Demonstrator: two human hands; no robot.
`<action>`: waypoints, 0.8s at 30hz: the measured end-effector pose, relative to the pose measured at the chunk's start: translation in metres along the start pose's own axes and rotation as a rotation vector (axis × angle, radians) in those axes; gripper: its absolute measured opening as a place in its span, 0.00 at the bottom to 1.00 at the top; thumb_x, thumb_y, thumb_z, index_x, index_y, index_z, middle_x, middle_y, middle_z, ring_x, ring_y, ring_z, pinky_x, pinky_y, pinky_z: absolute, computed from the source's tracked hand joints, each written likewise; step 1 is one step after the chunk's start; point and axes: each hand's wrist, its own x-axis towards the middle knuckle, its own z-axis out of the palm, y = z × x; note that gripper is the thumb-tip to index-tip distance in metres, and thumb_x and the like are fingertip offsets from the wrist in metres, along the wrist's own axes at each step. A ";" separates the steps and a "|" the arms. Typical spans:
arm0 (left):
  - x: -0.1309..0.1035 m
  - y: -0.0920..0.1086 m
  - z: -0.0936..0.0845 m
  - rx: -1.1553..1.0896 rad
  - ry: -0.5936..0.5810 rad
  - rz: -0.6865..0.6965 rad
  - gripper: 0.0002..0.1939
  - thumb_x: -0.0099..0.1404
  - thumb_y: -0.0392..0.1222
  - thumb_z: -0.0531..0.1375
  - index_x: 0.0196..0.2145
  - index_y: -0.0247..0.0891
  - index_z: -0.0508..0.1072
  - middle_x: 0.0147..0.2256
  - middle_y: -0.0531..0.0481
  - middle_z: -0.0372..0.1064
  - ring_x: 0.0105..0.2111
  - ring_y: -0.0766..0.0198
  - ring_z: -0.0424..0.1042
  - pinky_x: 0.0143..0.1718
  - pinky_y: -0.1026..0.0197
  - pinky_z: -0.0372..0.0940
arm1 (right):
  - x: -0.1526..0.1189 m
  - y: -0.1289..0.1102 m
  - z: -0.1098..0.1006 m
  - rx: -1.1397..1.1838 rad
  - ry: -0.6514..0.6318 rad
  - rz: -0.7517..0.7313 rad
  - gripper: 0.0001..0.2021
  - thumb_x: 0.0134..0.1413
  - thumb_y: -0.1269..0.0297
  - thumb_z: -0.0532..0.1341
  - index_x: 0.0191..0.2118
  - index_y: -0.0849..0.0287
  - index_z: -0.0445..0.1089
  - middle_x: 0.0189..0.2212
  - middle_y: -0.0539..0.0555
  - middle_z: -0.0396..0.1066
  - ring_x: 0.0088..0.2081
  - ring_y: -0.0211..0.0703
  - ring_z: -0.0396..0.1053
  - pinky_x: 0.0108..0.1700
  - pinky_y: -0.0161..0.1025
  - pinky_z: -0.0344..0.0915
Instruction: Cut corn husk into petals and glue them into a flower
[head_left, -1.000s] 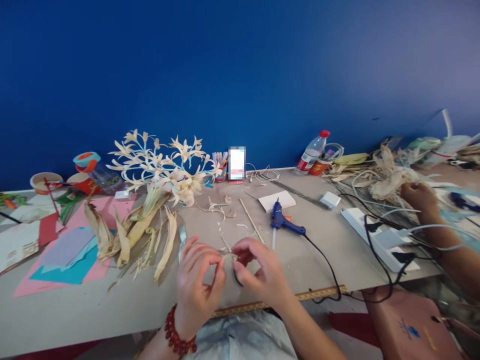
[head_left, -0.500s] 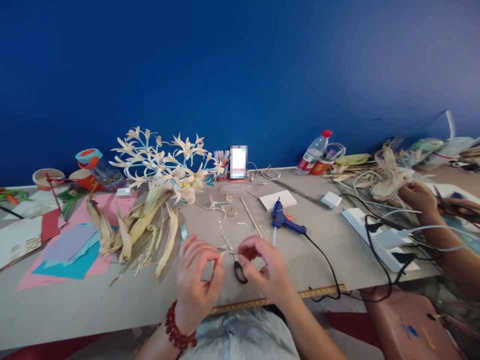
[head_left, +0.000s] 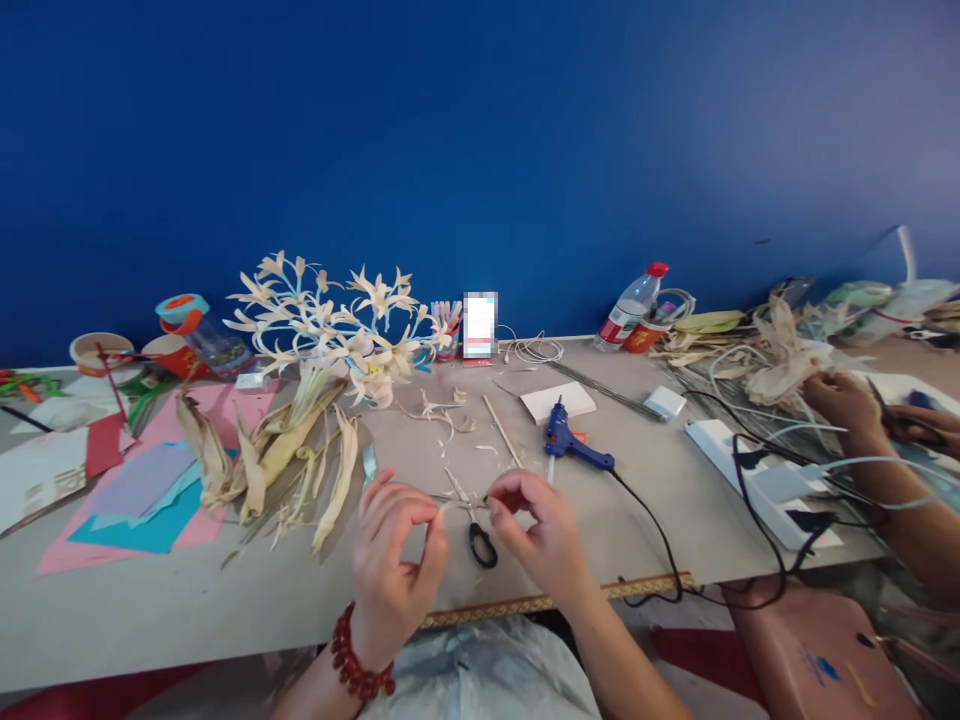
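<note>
Thumb and forefinger of my left hand (head_left: 401,555) pinch one end of a thin pale husk strip (head_left: 454,506), and a red bead bracelet is on that wrist. Opposite it, my right hand (head_left: 536,530) is closed at the fingertips near the strip's other end; what those fingertips hold is too small to tell. Below and between the hands, scissors with black handles (head_left: 482,546) lie on the table. A blue glue gun (head_left: 574,440) rests to the right, beyond my right hand. Several dry husks (head_left: 337,480) lie to the left, below a bunch of pale husk flowers (head_left: 341,325).
At the right, another person's hand (head_left: 844,405) is at dry husks, near a white power strip (head_left: 757,485) with cables. Coloured paper (head_left: 139,500) lies left. A phone (head_left: 480,325), a bottle (head_left: 632,305) and cups stand along the wall.
My right hand has moved slightly to the right, away from my left hand, showing more of the scissors' handles. My left hand has hardly moved.
</note>
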 end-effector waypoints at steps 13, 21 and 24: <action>-0.001 0.002 0.001 -0.020 -0.008 0.008 0.09 0.61 0.25 0.58 0.33 0.39 0.68 0.30 0.51 0.70 0.33 0.62 0.70 0.55 0.41 0.61 | 0.000 -0.003 0.011 0.001 0.009 -0.066 0.05 0.54 0.73 0.58 0.30 0.57 0.68 0.24 0.49 0.70 0.25 0.37 0.68 0.29 0.32 0.65; 0.003 0.003 0.002 -0.011 -0.009 0.023 0.09 0.61 0.25 0.58 0.32 0.38 0.67 0.30 0.51 0.70 0.33 0.62 0.70 0.55 0.40 0.61 | 0.001 -0.016 0.010 0.099 -0.108 -0.038 0.06 0.54 0.72 0.59 0.38 0.57 0.69 0.30 0.51 0.73 0.29 0.38 0.70 0.32 0.33 0.68; 0.002 0.005 0.002 -0.008 -0.014 0.023 0.09 0.61 0.25 0.58 0.33 0.39 0.67 0.30 0.51 0.70 0.33 0.62 0.70 0.55 0.40 0.61 | 0.004 -0.019 0.017 0.053 -0.077 -0.083 0.04 0.56 0.71 0.58 0.32 0.57 0.68 0.25 0.49 0.70 0.26 0.37 0.68 0.30 0.32 0.66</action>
